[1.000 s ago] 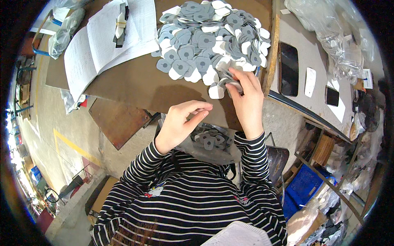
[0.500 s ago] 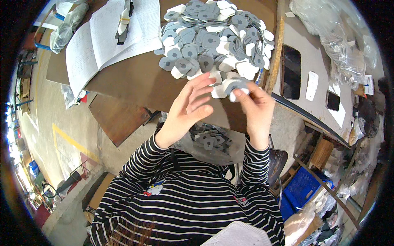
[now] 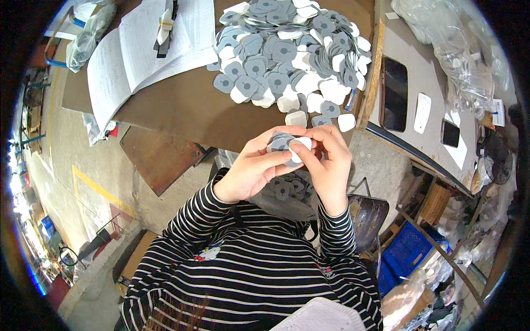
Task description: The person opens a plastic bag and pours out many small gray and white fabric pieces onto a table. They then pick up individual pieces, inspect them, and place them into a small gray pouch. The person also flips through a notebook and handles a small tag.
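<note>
My left hand (image 3: 249, 170) grips a few grey pads (image 3: 280, 142), flat rounded squares, between thumb and fingers. Against them, my right hand (image 3: 333, 168) pinches a pad with its white face (image 3: 301, 149) showing. Both hands meet just off the near edge of the brown table (image 3: 165, 118). Beyond them, a big heap of similar pads (image 3: 284, 51) lies on the table, some grey side up with a dark slotted centre, others white. Below my hands, an open clear plastic bag (image 3: 276, 207) at my lap contains more grey pads (image 3: 284, 187), partly hidden by my hands.
An open notebook (image 3: 113, 74) lies at the table's left, with a banded bundle of strips (image 3: 165, 27) on it. On a grey surface to the right are a dark tablet-like device (image 3: 394, 94), a phone (image 3: 450, 133) and plastic bags (image 3: 458, 66). A blue crate (image 3: 406, 251) stands lower right.
My right hand has come toward me and left from the heap's near edge, bringing pads to my left hand. The left hand, empty and spread before, now grips pads.
</note>
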The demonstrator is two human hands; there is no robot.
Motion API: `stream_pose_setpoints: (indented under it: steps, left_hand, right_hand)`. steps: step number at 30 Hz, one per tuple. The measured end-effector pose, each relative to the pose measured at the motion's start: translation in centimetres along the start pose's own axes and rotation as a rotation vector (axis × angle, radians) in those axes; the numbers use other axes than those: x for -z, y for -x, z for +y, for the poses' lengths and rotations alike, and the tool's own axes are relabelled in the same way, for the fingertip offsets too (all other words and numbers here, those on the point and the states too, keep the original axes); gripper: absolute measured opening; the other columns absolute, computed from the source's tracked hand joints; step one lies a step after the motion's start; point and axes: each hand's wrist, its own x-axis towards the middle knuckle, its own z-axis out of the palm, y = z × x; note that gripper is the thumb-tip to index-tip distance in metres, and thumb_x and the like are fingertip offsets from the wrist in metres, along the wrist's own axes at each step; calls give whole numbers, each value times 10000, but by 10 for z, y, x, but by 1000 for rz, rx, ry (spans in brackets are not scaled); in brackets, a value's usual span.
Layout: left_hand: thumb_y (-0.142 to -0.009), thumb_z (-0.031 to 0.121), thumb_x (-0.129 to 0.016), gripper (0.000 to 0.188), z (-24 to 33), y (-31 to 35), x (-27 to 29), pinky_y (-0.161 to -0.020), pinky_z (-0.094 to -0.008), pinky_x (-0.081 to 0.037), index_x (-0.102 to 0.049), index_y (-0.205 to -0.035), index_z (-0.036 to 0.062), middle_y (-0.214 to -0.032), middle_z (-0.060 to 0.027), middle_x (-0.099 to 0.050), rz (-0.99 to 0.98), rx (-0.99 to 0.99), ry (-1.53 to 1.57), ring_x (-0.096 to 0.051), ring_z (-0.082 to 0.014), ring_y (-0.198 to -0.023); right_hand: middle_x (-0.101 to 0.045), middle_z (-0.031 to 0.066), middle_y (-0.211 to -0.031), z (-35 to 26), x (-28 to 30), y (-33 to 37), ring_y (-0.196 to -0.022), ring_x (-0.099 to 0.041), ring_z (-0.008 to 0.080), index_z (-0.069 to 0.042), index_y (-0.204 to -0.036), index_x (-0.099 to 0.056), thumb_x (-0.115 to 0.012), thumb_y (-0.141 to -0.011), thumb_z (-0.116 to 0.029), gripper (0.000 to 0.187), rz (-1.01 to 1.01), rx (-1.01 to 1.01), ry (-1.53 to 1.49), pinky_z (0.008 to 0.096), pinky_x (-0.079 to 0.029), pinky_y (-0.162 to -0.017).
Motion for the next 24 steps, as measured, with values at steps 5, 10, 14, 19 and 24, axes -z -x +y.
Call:
stream_pose_setpoints:
  steps: [5, 10, 14, 19, 24]
  left_hand:
    - [-954, 16, -635, 352, -3, 4, 9, -942, -322, -585, -565, -1299, 30, -1178, -71, -636, 159, -54, -233, -651, -162, -1081]
    - [-969, 38, -618, 317, -1, 5, 14, -956, -364, -588, -564, -1281, 14, -1151, -69, -640, 110, -10, -439, -654, -172, -1056]
    - [-1024, 114, -543, 312, 1, 16, 15, -1015, -404, -553, -544, -1313, -3, -1186, -140, -639, 92, 35, -138, -640, -225, -1119]
    - [-1012, 111, -579, 320, 9, 25, 35, -921, -344, -584, -561, -1303, -21, -1149, -202, -696, 171, 62, -352, -702, -262, -1059]
    - [-935, 55, -685, 263, 9, 29, 36, -810, -283, -610, -635, -1164, -63, -1001, -173, -738, 198, 115, -445, -737, -212, -902]
  right_hand:
    - [-643, 56, -970, -2, 0, 6, -757, -600, 95, 7, -994, -710, -767, -833, 0, 170, 3, -28, -184, 209, -459, -631]
    - [-680, 34, -929, 3, -2, 14, -772, -608, 82, 0, -995, -719, -731, -878, 0, 117, -22, -62, -111, 218, -479, -669]
    - [-716, 44, -910, 8, 4, 28, -797, -620, 74, 13, -1014, -719, -716, -893, 13, 121, 63, -174, -277, 226, -500, -699]
    - [-722, 46, -839, 11, 26, 51, -751, -639, 74, 15, -948, -747, -752, -861, 1, 89, -89, -332, -225, 202, -486, -665]
    - [-724, 33, -843, 28, 22, 64, -644, -558, 42, 2, -987, -753, -758, -855, -12, 133, -143, -395, -202, 199, -444, -589]
